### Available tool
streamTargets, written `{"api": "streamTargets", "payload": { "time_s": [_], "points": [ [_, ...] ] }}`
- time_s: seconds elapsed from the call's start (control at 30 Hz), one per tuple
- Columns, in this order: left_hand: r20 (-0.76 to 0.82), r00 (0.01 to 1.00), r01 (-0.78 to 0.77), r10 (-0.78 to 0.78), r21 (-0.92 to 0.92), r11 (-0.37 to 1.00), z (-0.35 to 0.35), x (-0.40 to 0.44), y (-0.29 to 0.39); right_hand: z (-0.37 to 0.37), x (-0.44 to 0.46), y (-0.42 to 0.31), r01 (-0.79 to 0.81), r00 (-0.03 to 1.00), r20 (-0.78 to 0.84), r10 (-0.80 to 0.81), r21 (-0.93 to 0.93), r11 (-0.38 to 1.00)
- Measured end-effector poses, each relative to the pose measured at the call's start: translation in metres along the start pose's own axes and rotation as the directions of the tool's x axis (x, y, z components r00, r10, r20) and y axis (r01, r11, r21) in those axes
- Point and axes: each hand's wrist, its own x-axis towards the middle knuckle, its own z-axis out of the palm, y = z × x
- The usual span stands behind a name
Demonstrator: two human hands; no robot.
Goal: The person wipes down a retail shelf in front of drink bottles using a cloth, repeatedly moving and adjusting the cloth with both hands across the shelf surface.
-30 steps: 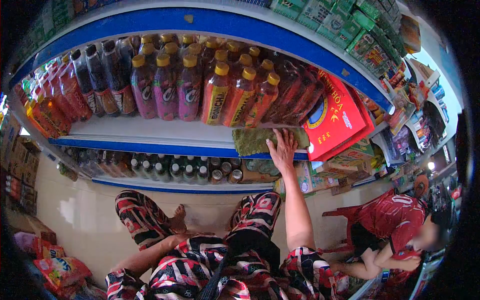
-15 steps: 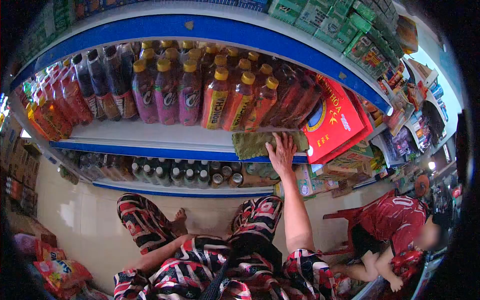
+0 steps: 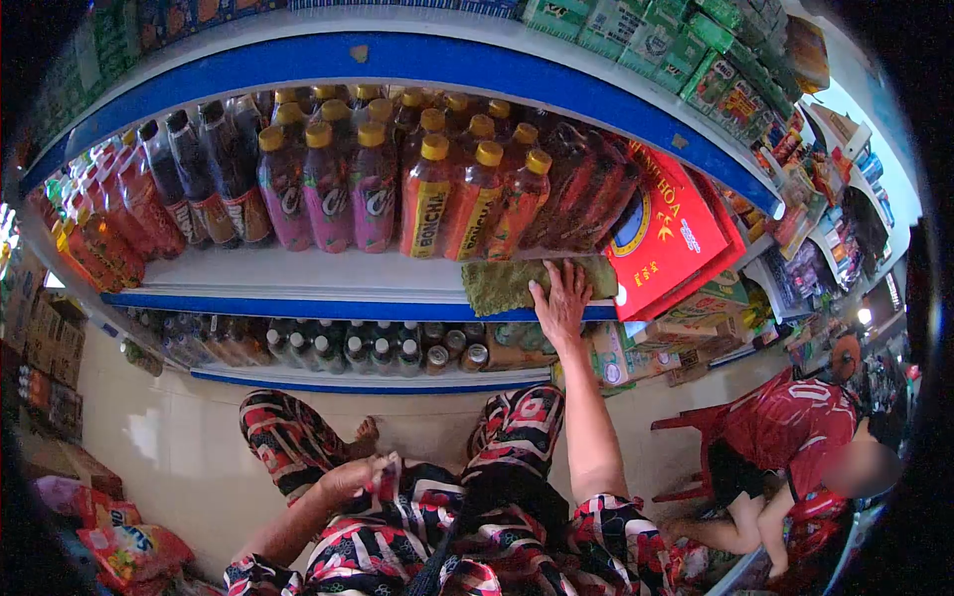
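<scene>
Fingers spread, my right hand rests on a green cloth that lies on the front of the white shelf. Just right of the cloth is a red box. Behind the cloth stand yellow-capped bottles, with purple-labelled ones farther left. My left hand is over my lap, its fingers pinched on the patterned fabric of my clothing.
Dark bottles stand at the left of the shelf. Below is a lower shelf with bottles and cans. At the right a person in a red shirt sits on a red chair. Bags lie at the lower left.
My left hand has risen from beside my lap and now pinches the fabric. My right hand stays on the cloth, almost unmoved. The other person's arm has lowered.
</scene>
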Motion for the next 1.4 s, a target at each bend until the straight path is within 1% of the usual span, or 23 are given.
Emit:
{"api": "streamTargets", "payload": {
  "time_s": [0.03,0.07,0.13,0.17,0.27,0.33,0.4,0.43,0.53,0.6,0.67,0.73,0.8,0.83,0.87,0.93,0.97,1.07,1.1,1.2,1.23,1.33,1.4],
  "points": [
    [-0.041,0.976,0.215,-0.216,-0.014,0.976,0.002,-0.001,0.019,0.000,0.000,0.000,-0.004,1.000,0.002,0.004,-0.002,1.000],
    [0.041,0.997,0.064,-0.058,-0.135,0.989,0.007,0.004,0.016,0.000,-0.001,0.000,-0.001,1.000,0.004,0.001,-0.007,1.000],
    [0.138,0.950,-0.207,0.280,-0.394,0.896,0.012,0.013,0.009,0.000,-0.001,0.000,0.004,1.000,0.004,-0.004,-0.013,1.000],
    [0.238,0.941,-0.080,0.242,-0.538,0.839,0.006,0.016,0.007,0.000,-0.001,0.000,0.003,1.000,0.007,-0.003,-0.012,1.000],
    [-0.017,0.913,-0.402,0.408,-0.207,0.892,0.010,0.007,0.024,0.000,-0.001,0.000,-0.012,1.000,0.020,0.012,-0.012,1.000],
    [-0.092,0.933,-0.359,0.347,-0.281,0.890,0.015,-0.005,0.038,-0.001,-0.001,-0.003,-0.027,0.999,0.030,0.027,-0.014,1.000],
    [-0.096,0.866,-0.491,0.492,0.030,0.871,0.005,0.003,0.030,0.001,-0.002,-0.007,-0.028,1.000,0.010,0.028,-0.023,0.999],
    [0.000,0.772,-0.591,0.635,0.366,0.719,-0.012,0.020,0.023,0.002,-0.002,-0.009,-0.028,1.000,0.000,0.028,-0.028,0.999],
    [-0.075,0.964,-0.244,0.254,0.127,0.962,-0.031,0.040,0.021,0.007,-0.005,-0.017,-0.040,0.999,-0.010,0.040,-0.021,0.999],
    [-0.254,0.926,-0.237,0.280,0.187,0.953,-0.028,0.036,0.102,0.011,-0.009,-0.024,-0.044,0.999,-0.028,0.043,-0.016,0.999],
    [-0.266,0.686,-0.541,0.677,0.436,0.720,-0.019,0.040,0.155,0.014,-0.011,-0.030,-0.044,0.998,-0.050,0.044,-0.011,0.999],
    [-0.256,0.597,-0.457,0.760,0.670,0.585,-0.003,0.043,0.205,0.013,-0.010,-0.036,-0.052,0.998,-0.040,0.051,-0.028,0.998],
    [-0.166,0.543,-0.530,0.823,0.692,0.490,0.010,0.058,0.234,0.014,-0.012,-0.037,-0.048,0.998,-0.051,0.047,-0.030,0.998],
    [-0.128,0.473,-0.504,0.871,0.772,0.387,0.016,0.074,0.240,0.012,-0.014,-0.036,-0.040,0.998,-0.041,0.040,0.003,0.999],
    [-0.100,0.518,-0.501,0.850,0.769,0.396,0.020,0.086,0.245,0.009,-0.015,-0.034,-0.019,1.000,-0.022,0.020,0.022,1.000],
    [-0.073,0.443,-0.405,0.893,0.873,0.273,0.025,0.131,0.241,0.001,-0.012,-0.028,0.026,1.000,0.013,-0.027,0.059,0.998],
    [-0.066,0.459,-0.367,0.886,0.894,0.256,0.025,0.141,0.242,-0.002,-0.010,-0.021,0.013,0.998,0.057,-0.019,0.091,0.996],
    [-0.108,0.442,-0.157,0.890,0.968,0.195,0.021,0.172,0.241,-0.018,-0.006,-0.003,0.019,0.999,-0.042,-0.015,0.106,0.994],
    [-0.159,0.424,-0.146,0.892,0.960,0.241,0.017,0.183,0.234,-0.025,-0.003,0.001,0.009,0.998,-0.057,-0.008,0.021,1.000],
    [-0.111,0.405,-0.132,0.907,0.975,0.179,-0.007,0.188,0.222,-0.021,-0.004,0.032,0.058,0.994,0.094,-0.058,0.001,0.998],
    [-0.106,0.397,-0.117,0.912,0.979,0.165,-0.008,0.186,0.221,-0.019,-0.007,0.033,0.088,0.995,0.046,-0.088,0.012,0.996],
    [-0.127,0.409,-0.151,0.904,0.967,0.204,-0.012,0.182,0.222,-0.018,-0.011,0.022,0.014,0.999,0.038,-0.013,-0.017,1.000],
    [-0.116,0.405,-0.152,0.907,0.970,0.192,-0.021,0.179,0.220,-0.014,-0.015,0.014,0.025,1.000,0.016,-0.024,-0.046,0.999]
  ]
}}
